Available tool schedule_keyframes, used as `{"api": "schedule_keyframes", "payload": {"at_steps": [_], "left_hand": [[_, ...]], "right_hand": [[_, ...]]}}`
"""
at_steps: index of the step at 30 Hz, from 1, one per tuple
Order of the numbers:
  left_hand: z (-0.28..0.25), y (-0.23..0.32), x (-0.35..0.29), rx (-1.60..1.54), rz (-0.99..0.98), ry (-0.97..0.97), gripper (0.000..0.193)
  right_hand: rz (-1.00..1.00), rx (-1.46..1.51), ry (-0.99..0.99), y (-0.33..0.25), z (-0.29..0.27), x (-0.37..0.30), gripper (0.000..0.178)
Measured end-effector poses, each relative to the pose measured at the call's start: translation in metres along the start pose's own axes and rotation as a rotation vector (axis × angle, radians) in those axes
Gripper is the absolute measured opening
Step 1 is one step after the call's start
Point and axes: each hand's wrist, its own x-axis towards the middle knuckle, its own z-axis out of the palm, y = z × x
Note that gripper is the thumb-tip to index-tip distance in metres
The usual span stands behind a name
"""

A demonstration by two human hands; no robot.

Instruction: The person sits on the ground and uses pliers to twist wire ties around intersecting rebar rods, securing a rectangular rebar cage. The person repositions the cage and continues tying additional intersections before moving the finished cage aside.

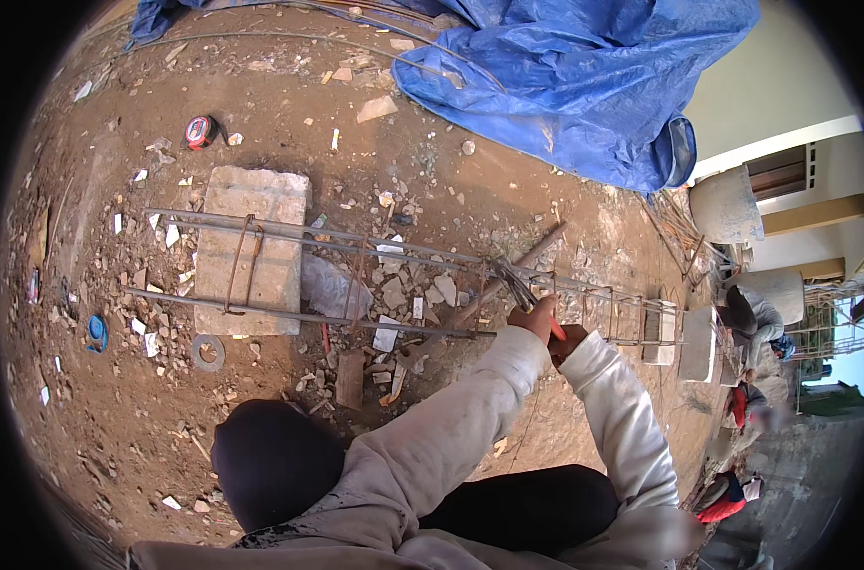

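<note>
left hand (537,318) clamped on pincers (516,285) at rebar cage (356,256), top bar, cage lying across concrete block (251,249) | right hand (563,344) mostly hidden, grip unclear | risk: your pincers slip off the tie, wire end jabs your knuckles

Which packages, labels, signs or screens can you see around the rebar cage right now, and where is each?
No signs or screens in view.
Tape measure: on the dirt above the concrete slab, round red-and-black case with a pale face label.
Clear plastic bag: crumpled under the rebar cage, right of the slab.
Small blue object: on the ground at far left, too small to identify.
</note>
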Motion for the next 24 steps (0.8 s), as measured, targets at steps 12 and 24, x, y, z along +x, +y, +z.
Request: {"api": "schedule_keyframes", "payload": {"at_steps": [12,24], "left_hand": [[-0.149,0.101,-0.057,-0.429,-0.035,-0.197,0.011],[-0.051,0.046,-0.069,0.996,0.865,0.08,0.031]], "right_hand": [[-0.348,0.502,0.456,0.008,0.049,-0.004,0.028],[-0.71,-0.011,1.057,0.018,0.06,-0.006,0.028]]}}
